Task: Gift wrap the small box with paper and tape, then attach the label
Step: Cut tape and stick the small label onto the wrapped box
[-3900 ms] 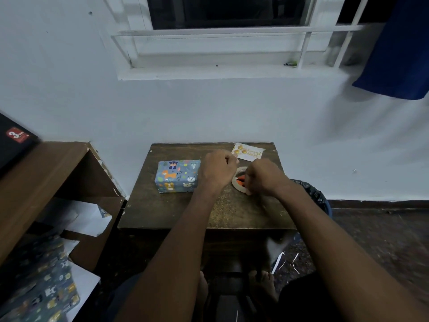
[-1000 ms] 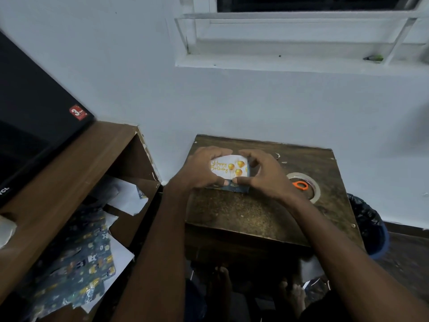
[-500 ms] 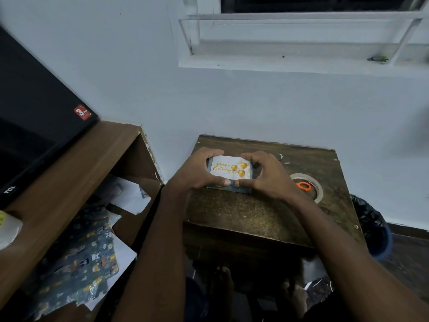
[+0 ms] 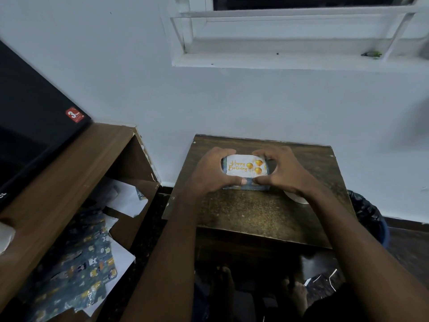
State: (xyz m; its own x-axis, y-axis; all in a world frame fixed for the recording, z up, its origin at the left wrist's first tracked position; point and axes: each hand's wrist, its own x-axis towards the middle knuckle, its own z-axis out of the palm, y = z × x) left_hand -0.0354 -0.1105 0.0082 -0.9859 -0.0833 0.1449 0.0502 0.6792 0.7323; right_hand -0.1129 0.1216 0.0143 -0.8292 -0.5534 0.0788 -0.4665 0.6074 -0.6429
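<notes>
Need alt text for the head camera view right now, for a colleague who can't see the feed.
Both hands hold a wrapped box on a small dark wooden table: the left hand and right hand grip its ends, with a white "Happy Birthday" label lying on top. Leftover patterned wrapping paper sits in the shelf unit at left.

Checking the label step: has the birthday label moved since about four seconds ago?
Yes. The label was lying at the table's far edge; it now sits on top of the wrapped box, nearer the table's middle, between both hands.
</notes>
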